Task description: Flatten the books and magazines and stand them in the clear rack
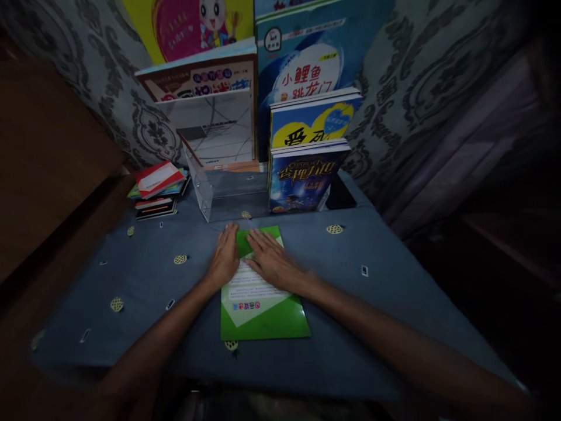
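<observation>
A green book [272, 321] with a pale printed panel lies flat near the front of the table, its lettering upside down to me. My left hand [225, 257] rests along the book's left edge near its far end, fingers stretched forward. Across the upper part of the cover lies my right hand [272, 260], flat with its fingers extended. Neither hand grips the book. Just beyond my fingertips stands a clear acrylic book rack [204, 190], with a dark blue book [302, 181] upright in its right front slot.
A blue tablecloth [144, 280] with pineapple prints covers the table. Several books stand in the rack's rear rows, among them a blue-and-yellow book [315, 120] and a white book [214, 128]. Left sits a small book stack [158, 190]; a black flat object [342, 195] lies right of the rack.
</observation>
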Tool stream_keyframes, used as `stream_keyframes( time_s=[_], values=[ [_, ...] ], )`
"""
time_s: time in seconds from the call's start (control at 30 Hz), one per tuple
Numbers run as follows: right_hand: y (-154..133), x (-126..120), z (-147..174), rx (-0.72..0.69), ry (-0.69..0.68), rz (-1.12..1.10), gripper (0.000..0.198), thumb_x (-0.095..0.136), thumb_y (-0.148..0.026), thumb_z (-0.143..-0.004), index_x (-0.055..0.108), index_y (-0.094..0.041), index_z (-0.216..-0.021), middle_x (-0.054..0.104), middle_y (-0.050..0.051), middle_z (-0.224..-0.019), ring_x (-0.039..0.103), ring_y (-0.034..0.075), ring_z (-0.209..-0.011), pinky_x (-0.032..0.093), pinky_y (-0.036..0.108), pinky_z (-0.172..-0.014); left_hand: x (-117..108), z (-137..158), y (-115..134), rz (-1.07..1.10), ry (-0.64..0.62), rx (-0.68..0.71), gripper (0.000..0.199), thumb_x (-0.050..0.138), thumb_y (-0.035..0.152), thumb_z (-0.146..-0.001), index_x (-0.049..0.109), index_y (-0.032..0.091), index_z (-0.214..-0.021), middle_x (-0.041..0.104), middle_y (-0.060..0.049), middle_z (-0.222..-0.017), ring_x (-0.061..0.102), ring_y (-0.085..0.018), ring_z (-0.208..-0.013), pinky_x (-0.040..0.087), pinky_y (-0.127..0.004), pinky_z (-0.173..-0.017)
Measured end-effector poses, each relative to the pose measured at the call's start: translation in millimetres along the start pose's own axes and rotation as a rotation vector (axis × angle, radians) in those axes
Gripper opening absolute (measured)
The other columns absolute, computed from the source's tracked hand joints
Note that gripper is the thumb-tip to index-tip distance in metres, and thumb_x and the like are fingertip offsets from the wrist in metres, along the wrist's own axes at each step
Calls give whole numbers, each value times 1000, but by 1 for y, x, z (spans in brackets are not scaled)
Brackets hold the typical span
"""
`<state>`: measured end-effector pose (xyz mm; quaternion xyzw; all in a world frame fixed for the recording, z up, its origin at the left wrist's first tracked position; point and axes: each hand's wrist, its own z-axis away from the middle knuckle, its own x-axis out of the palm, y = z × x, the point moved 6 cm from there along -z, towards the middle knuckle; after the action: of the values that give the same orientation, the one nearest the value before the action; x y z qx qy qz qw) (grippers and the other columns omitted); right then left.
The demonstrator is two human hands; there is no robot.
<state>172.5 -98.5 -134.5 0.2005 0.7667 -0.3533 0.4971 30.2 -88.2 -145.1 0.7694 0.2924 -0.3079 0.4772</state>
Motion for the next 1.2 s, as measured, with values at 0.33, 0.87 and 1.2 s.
stream_keyframes(
  time_s=[0.33, 0.87, 1.2],
  values=[
    [40, -30, 15, 143, 109, -50, 50, 45, -28, -98, 52, -7, -143, 55, 23, -146, 47, 32, -142, 30, 61, -119, -9, -3, -6, 10, -86, -23, 56, 37, 16, -96, 33, 15, -152, 45, -18, -155, 40, -27, -147, 36, -51, -120],
    [95, -40, 11, 303, 291, -669, 38, 46, -30, -99, 59, -19, -133, 77, 9, -117, 70, 25, -115, 52, 49, -104, -50, -13, 15, -413, -119, 76, 28, 44, 26, -98, 69, 16, -106, 71, -13, -106, 62, -30, -101, 51, -48, -91],
    [105, -31, 9, 306, 336, -824, 43, 47, -50, -100, 61, -22, -130, 72, 11, -124, 72, 25, -111, 54, 49, -104, -7, -18, 43, -308, -243, 257, 40, 39, 26, -101, 58, 16, -135, 59, -15, -140, 50, -31, -133, 42, -52, -110]
  ],
)
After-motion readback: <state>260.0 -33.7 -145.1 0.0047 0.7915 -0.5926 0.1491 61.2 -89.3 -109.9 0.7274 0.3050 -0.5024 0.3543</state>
